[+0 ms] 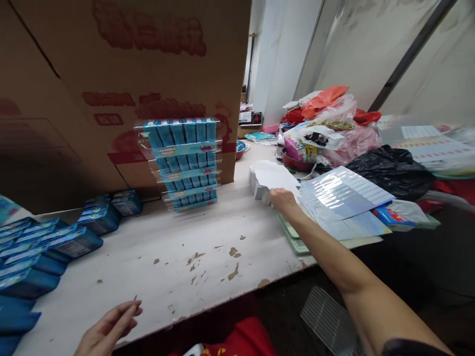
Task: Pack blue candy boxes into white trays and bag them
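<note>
My right hand [282,200] reaches out to the near edge of a stack of white folded card pieces [272,175], its fingers closed on that edge. Low at the left, my left hand [113,326] hovers by the table's front edge, thumb and fingertips pressed together; whether anything small is between them is hard to tell. Beyond my hands stands a stack of blue display trays [185,165] filled with small blue boxes and wrapped in clear plastic. More blue boxes [40,247] stand in rows at the far left.
A big cardboard box [122,64] rises behind the blue trays. Right of the white stack lie a green tray [297,242], glossy printed sheets [341,193], a black plastic bag [393,168] and a heap of coloured bags [334,118]. The white table [159,291] has worn brown patches.
</note>
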Available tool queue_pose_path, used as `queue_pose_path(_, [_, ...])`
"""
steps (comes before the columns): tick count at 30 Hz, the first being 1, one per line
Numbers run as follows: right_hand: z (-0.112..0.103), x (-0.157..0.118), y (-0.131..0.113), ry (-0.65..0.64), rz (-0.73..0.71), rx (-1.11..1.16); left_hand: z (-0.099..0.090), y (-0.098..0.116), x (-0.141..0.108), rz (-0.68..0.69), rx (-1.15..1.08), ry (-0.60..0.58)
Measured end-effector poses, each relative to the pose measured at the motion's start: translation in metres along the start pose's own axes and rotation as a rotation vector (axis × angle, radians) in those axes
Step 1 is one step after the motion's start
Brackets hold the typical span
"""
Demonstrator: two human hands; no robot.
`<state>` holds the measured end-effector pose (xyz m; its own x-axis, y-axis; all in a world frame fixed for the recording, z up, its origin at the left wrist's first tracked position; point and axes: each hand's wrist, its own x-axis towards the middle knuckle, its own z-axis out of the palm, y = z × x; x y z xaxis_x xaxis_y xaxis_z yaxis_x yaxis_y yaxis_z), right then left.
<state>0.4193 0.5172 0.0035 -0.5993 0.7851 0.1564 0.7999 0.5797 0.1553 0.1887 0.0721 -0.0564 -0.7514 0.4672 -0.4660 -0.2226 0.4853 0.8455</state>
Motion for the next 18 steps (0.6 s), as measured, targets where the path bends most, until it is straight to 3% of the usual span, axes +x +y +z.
queue_pose_path(2, [-0.003,-0.056,-0.035,0.028,-0.137,-0.005,0.027,0.009,-0.01,-0.007,-0.055,-0.108])
queue_pose_path(6, [0.01,-0.182,-0.132,0.179,-0.719,0.082,0.081,0.016,-0.017,-0.109,-0.353,-0.454])
queue_pose_path(8, [0.018,-0.229,-0.174,0.186,-0.904,0.162,0.097,0.006,-0.01,-0.144,-0.419,-0.534])
queue_pose_path(9, [0.022,-0.244,-0.189,0.162,-0.951,0.207,0.1,-0.002,-0.006,-0.136,-0.421,-0.498])
queue_pose_path(12, [0.03,-0.259,-0.204,0.062,-0.926,0.415,0.091,-0.035,0.007,-0.119,-0.42,-0.291])
queue_pose_path(15, [0.038,-0.252,-0.188,0.072,-0.844,0.636,0.066,-0.061,0.012,-0.119,-0.51,-0.172])
queue_pose_path(18, [0.044,-0.245,-0.176,0.069,-0.878,0.635,0.047,-0.072,0.011,-0.106,-0.599,-0.093])
